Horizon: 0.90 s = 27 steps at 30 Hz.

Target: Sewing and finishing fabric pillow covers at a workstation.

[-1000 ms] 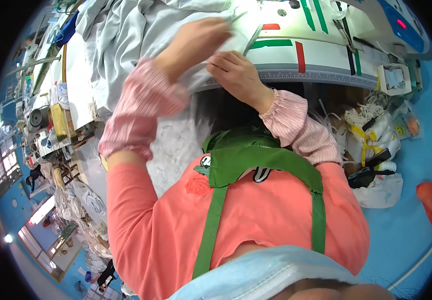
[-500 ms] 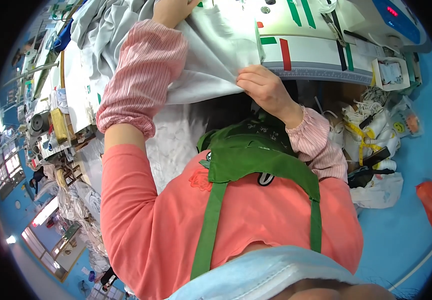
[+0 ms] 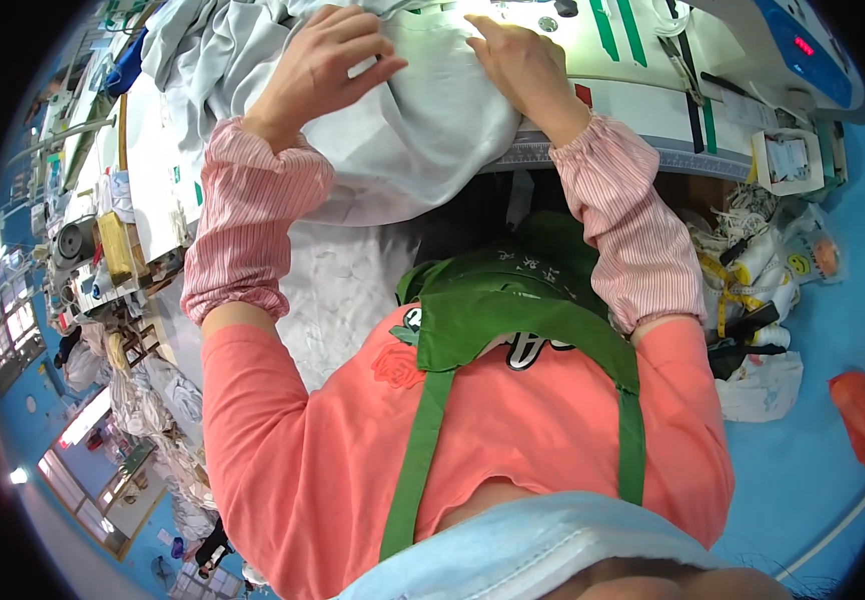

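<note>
Pale grey cloth [image 3: 422, 130] lies on the white table [image 3: 642, 100]; left hand [image 3: 327, 60] and right hand [image 3: 522, 60] press flat on it, apart.

Both hands rest on the cloth [image 3: 422, 130], the left hand [image 3: 327, 60] left of the right hand [image 3: 522, 65]. The cloth lies over the table [image 3: 642, 100] edge, the sewing machine [image 3: 802, 50] to its right.

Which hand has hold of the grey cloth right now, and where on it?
Both hands lie on the grey cloth: left hand spread on its upper folds, right hand pressing its top edge. A closed grip cannot be told.
</note>
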Each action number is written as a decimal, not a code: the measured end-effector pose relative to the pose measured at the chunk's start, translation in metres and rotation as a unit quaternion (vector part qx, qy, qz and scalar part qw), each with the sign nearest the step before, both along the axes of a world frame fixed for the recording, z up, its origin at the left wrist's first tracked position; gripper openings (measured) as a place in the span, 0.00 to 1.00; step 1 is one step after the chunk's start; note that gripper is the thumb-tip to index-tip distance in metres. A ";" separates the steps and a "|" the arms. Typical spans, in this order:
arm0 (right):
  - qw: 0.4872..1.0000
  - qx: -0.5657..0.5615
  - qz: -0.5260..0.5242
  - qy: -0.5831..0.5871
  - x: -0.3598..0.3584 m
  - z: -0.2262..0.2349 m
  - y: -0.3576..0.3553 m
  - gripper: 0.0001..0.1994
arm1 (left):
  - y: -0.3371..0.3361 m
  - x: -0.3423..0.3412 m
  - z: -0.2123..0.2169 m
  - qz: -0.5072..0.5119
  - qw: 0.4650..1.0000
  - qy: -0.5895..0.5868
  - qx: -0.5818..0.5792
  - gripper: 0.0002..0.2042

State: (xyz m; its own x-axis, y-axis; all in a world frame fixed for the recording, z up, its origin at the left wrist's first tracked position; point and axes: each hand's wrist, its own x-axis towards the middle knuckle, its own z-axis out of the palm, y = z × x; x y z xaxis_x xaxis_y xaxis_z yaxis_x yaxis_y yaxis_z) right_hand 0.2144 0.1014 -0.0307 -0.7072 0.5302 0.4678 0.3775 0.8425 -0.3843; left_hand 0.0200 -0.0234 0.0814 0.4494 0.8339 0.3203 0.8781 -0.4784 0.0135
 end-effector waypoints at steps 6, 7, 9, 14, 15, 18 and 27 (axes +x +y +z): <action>0.999 0.024 -0.021 0.010 0.016 -0.016 -0.001 0.08 | -0.004 -0.012 -0.036 -0.033 0.998 -0.056 0.011 0.08; 0.999 0.021 -0.027 0.039 0.019 -0.016 0.000 0.09 | -0.006 -0.013 -0.042 -0.033 0.998 -0.054 0.011 0.09; 0.999 0.031 -0.035 0.015 0.028 -0.015 0.018 0.09 | 0.002 -0.009 -0.047 -0.037 0.998 -0.051 0.010 0.10; 0.999 0.012 0.049 0.013 0.037 -0.002 0.023 0.07 | 0.011 -0.009 -0.036 -0.011 0.998 -0.060 -0.020 0.09; 0.999 0.012 0.049 0.013 0.035 -0.003 0.018 0.07 | 0.011 -0.011 -0.037 -0.011 0.998 -0.061 -0.019 0.09; 0.998 0.058 0.039 0.002 0.024 -0.006 0.003 0.07 | 0.013 -0.019 -0.038 0.028 0.998 -0.041 -0.032 0.08; 0.996 0.082 -0.030 0.005 0.023 -0.012 0.012 0.07 | 0.020 -0.019 -0.040 -0.004 0.997 -0.007 -0.071 0.04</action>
State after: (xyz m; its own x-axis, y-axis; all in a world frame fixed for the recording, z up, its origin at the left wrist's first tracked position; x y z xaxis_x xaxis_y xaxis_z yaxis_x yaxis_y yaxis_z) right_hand 0.2374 0.1136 -0.0428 -0.6718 0.4872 0.5579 0.4253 0.8704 -0.2480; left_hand 0.0007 -0.0033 0.0412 0.4526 0.8675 0.2064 0.8734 -0.4779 0.0936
